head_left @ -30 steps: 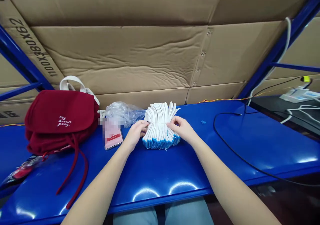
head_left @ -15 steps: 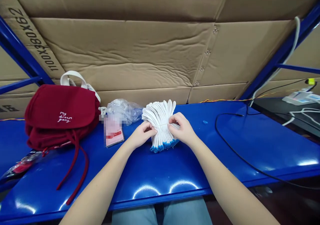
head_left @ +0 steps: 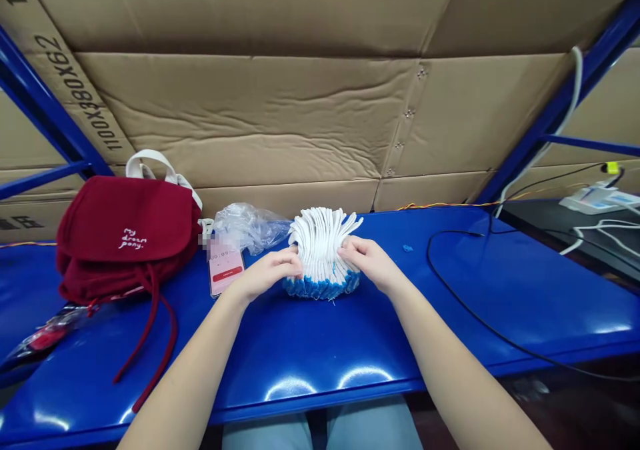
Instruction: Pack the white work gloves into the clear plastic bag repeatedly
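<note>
Gripping fanned white gloves — left hand, right hand, plastic bag behind

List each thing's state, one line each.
Stack of white knit gloves with blue cuffs, fanned, pressed between both hands
Left hand, pressing the stack
Right hand, pressing the stack
Rectangular smartphone, lying flat, screen lit
Dark red fabric bag, flap down
Clear plastic bag, crumpled
</note>
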`<action>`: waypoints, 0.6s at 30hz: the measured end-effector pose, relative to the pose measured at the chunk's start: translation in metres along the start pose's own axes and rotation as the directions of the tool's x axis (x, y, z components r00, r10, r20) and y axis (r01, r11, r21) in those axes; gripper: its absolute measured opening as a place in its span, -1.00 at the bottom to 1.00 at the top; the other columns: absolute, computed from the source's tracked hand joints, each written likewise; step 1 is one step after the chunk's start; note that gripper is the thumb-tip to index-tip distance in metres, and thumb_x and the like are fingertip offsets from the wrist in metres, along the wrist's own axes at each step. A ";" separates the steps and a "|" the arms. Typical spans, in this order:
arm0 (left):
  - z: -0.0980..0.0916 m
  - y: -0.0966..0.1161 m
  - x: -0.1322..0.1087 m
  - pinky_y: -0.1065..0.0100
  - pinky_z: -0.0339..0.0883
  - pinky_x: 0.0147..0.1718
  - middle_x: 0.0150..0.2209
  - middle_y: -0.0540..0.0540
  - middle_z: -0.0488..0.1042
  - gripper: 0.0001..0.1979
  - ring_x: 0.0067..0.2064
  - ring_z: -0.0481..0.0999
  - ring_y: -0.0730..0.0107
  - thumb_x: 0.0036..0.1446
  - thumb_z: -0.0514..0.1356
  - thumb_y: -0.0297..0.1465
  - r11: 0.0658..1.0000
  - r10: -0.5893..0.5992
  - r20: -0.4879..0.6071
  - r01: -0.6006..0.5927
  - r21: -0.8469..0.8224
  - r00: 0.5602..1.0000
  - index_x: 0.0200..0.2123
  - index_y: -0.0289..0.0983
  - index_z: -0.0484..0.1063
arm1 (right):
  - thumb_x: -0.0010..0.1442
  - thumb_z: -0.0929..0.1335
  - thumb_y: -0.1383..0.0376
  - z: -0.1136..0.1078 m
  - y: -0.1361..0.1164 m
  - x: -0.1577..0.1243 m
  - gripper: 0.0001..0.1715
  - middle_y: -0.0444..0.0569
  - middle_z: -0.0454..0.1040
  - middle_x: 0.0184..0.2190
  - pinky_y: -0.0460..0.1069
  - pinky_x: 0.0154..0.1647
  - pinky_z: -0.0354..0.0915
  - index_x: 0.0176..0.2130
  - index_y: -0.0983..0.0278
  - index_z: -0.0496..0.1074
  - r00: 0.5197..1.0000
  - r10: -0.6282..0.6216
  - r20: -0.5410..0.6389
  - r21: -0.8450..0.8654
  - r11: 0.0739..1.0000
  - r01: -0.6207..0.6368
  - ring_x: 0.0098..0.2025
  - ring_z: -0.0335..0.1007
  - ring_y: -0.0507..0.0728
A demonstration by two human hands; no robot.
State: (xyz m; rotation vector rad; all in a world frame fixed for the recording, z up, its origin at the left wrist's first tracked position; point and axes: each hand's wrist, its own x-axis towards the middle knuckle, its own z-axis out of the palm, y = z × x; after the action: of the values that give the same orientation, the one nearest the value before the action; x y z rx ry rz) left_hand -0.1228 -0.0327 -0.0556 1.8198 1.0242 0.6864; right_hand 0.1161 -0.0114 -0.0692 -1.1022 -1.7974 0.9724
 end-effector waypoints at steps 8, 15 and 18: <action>-0.001 0.006 -0.009 0.37 0.23 -0.24 -0.35 0.00 0.33 -0.74 -0.30 0.37 0.37 0.00 0.20 -0.20 0.938 0.079 0.039 -0.088 0.337 0.996 -0.56 -0.25 0.37 | -0.20 0.48 0.00 -0.038 0.009 -0.010 -0.49 -0.25 0.16 -0.58 -0.09 -0.53 -0.05 -0.54 0.23 0.19 0.909 0.151 0.390 -0.393 0.919 0.016 -0.51 -0.01 -0.02; 0.005 0.003 -0.017 0.41 0.14 -0.36 -0.42 0.04 0.30 -0.74 -0.36 0.30 0.41 -0.02 0.22 -0.23 0.885 0.096 -0.023 -0.075 0.459 0.995 -0.53 -0.24 0.23 | -0.10 0.44 0.22 -0.014 0.013 -0.034 -0.44 -0.25 0.04 -0.59 -0.08 -0.49 -0.05 -0.61 0.21 -0.06 0.991 -0.084 0.105 -0.430 0.895 0.121 -0.51 -0.04 -0.02; 0.013 0.003 -0.016 0.41 0.11 -0.40 -0.47 0.05 0.31 -0.67 -0.39 0.29 0.41 -0.05 0.23 -0.14 0.925 0.047 -0.118 0.001 0.381 0.992 -0.55 -0.24 0.21 | -0.10 0.40 0.34 -0.002 0.010 -0.038 -0.50 -0.20 0.09 -0.54 -0.08 -0.45 0.01 -0.60 0.21 -0.06 0.982 -0.180 0.063 -0.461 0.867 0.188 -0.47 0.04 0.01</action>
State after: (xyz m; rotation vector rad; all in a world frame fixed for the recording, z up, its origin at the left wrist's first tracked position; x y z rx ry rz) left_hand -0.1195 -0.0526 -0.0589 2.1463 1.2923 0.6552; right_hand 0.1330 -0.0432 -0.0858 -1.1746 -2.1723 0.4413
